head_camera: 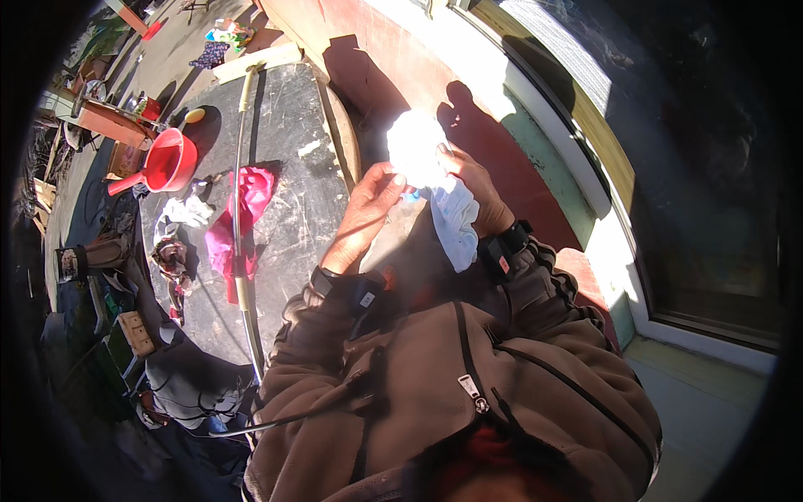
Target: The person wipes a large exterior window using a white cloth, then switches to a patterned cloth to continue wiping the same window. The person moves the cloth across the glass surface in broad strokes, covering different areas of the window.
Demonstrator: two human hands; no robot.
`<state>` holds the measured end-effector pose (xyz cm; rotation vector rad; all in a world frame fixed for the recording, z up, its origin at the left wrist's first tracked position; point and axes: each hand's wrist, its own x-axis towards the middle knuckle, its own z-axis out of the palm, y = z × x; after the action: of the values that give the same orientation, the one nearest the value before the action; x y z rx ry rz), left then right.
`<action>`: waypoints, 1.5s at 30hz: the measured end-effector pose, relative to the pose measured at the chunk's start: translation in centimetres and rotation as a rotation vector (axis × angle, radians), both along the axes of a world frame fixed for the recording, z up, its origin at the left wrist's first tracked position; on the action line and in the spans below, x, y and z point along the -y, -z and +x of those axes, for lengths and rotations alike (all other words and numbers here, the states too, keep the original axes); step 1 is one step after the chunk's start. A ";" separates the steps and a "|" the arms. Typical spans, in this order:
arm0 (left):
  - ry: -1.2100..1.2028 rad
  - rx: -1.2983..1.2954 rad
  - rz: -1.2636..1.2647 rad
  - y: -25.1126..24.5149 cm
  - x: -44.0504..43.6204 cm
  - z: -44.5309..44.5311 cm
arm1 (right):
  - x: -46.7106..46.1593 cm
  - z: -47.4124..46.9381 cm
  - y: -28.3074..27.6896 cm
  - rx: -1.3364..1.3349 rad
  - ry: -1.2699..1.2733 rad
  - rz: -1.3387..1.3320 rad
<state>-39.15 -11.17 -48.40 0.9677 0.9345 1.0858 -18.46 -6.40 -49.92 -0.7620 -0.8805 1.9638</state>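
Note:
A white and pale blue cloth [453,216] is held up in bright sun between my two hands, its upper part washed out by glare and its lower end hanging down. My left hand [375,204] pinches the cloth's left edge between thumb and fingers. At the right side, my right hand [477,188] grips the same cloth, with its palm partly hidden behind the hanging part. Left of my hands, a pink cloth [219,241] lies on a dark, scratched board [295,188], under a long metal rod [237,213]. Crumpled white cloth [188,212] and a patterned cloth [170,258] lie farther left.
A red plastic dipper [169,164] stands near the board's far left edge, with a yellow oval object [195,115] beyond it. A red and green wall [502,157] and a framed glass pane [709,188] rise on the right. Mixed clutter lies at the lower left.

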 end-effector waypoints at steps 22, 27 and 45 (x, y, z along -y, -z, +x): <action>-0.507 -0.203 -0.359 4.4 19.2 -9.7 | 4.8 -3.6 3.4 -0.024 -0.263 -0.247; -0.549 -0.261 -0.290 3.9 18.0 -14.5 | 4.0 -2.7 4.9 0.116 -0.118 -0.291; -0.570 -1.082 -0.147 13.2 10.8 -36.2 | 2.5 -15.7 1.2 0.255 -0.309 -0.067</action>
<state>-75.39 -21.98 -61.56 1.2022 2.2415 0.8817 -34.17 -8.87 -51.16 -0.9794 -1.1445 2.2056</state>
